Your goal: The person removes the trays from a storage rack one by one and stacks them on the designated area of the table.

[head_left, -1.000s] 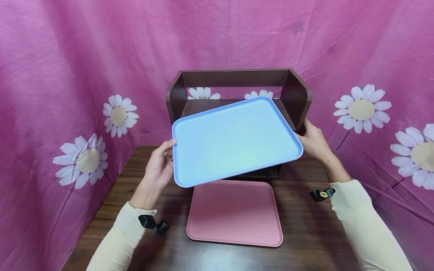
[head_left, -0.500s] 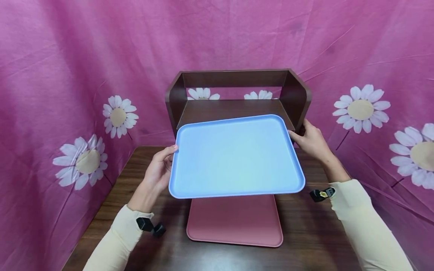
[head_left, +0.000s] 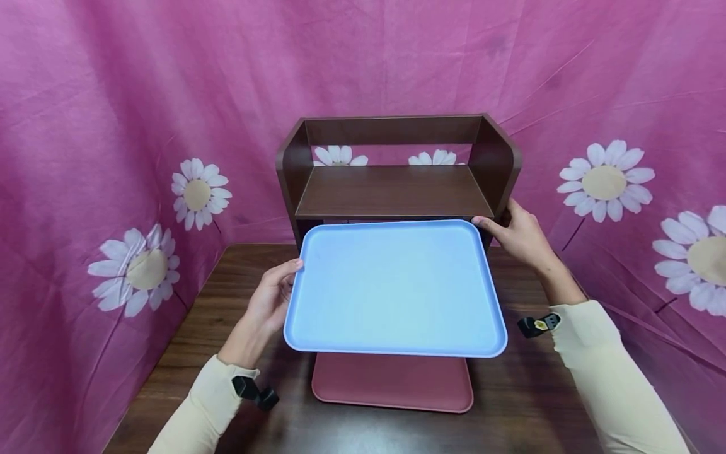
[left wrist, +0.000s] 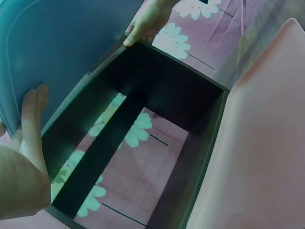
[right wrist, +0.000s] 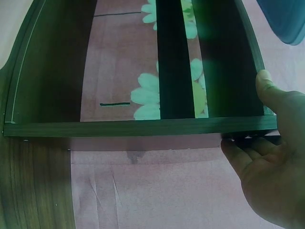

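Note:
My left hand (head_left: 265, 302) holds a light blue tray (head_left: 397, 290) by its left edge, thumb on the upper face. In the left wrist view its fingers (left wrist: 32, 114) lie along the tray's underside. The blue tray is raised in front of a dark brown two-level shelf (head_left: 397, 192), hiding most of its lower level. My right hand (head_left: 526, 239) grips the shelf's right side: in the right wrist view the thumb (right wrist: 269, 93) presses the front edge while the other fingers reach round the outer side. The blue tray's corner (right wrist: 288, 24) is apart from that hand.
A pink tray (head_left: 391, 384) lies flat on the wooden table (head_left: 527, 403) in front of the shelf, its rear part hidden under the blue tray. A magenta curtain (head_left: 386, 57) with white daisies hangs behind and along both sides.
The blue tray has come down from in front of the upper shelf level and turned from slanted to nearly level, baring the upper board. My right hand stays on the shelf's side.

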Motion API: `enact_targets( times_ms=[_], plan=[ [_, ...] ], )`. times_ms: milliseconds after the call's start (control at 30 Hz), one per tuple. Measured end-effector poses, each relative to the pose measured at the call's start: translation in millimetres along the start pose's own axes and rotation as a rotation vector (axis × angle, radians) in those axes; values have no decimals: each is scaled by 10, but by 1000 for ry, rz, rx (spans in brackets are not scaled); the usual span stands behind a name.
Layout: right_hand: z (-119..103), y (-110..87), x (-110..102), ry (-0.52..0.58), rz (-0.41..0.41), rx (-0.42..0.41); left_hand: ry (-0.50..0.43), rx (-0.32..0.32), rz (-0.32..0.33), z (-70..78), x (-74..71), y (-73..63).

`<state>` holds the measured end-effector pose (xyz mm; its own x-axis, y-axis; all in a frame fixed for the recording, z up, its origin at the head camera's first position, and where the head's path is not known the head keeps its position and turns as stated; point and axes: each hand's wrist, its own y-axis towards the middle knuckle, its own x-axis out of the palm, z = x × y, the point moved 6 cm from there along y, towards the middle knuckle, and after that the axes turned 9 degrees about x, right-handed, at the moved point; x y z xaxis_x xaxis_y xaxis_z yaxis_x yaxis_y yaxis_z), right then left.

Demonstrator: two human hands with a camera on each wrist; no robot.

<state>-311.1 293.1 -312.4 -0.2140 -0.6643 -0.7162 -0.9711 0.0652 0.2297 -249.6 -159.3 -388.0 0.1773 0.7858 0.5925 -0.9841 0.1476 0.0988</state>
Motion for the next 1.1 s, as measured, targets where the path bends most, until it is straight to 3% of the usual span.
enact_targets(
  times_ms=[267, 533, 733, 1100],
  plan=[
    [38, 16, 16, -37, 4, 7, 12, -9, -21, -125, -112, -65],
    [27, 6, 6, -16, 3, 13, 33, -29, 0, -277, -205, -114],
    [23, 4, 5, -1, -14, 23, 34, -46, -32, -364, -252, -140],
    [15, 13, -8, -10, 5, 25, 63, -63, -24, -554, -360, -171]
  ],
)
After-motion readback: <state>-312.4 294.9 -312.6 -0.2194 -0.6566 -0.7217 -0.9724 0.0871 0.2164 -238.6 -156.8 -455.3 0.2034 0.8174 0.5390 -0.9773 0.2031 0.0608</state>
